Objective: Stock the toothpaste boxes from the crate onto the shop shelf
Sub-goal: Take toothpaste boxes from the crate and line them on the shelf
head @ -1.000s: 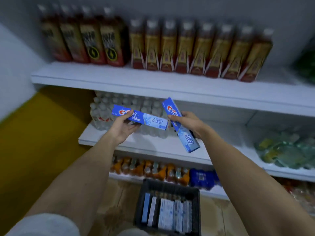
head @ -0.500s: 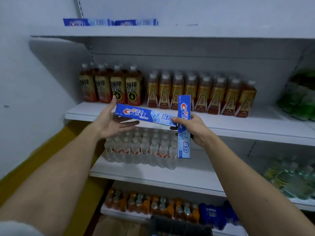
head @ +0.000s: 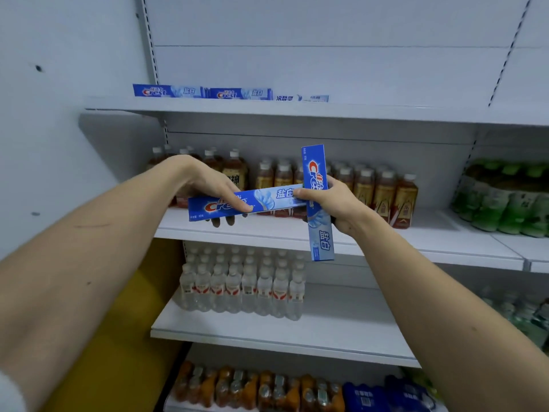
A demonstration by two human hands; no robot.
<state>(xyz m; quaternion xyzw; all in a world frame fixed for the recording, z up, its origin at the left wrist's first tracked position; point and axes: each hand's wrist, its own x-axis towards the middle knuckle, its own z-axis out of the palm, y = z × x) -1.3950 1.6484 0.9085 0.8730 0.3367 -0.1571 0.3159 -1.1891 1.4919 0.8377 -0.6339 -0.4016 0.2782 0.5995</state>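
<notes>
- Blue toothpaste boxes are gripped higher than before: a level box (head: 237, 200) by the left hand (head: 205, 185), an upright box (head: 318, 203) by the right hand (head: 335, 203).
- Three boxes (head: 231, 93) are now seen lying on the top shelf (head: 386, 113).

Pale wall (head: 59, 84), white tiered shelving (head: 297, 331), yellow floor (head: 118, 352), dim light

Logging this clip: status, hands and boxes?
Left hand grips level toothpaste box. Right hand grips upright toothpaste box. Three boxes already on top shelf, space free to their right. Nothing blocking.
</notes>
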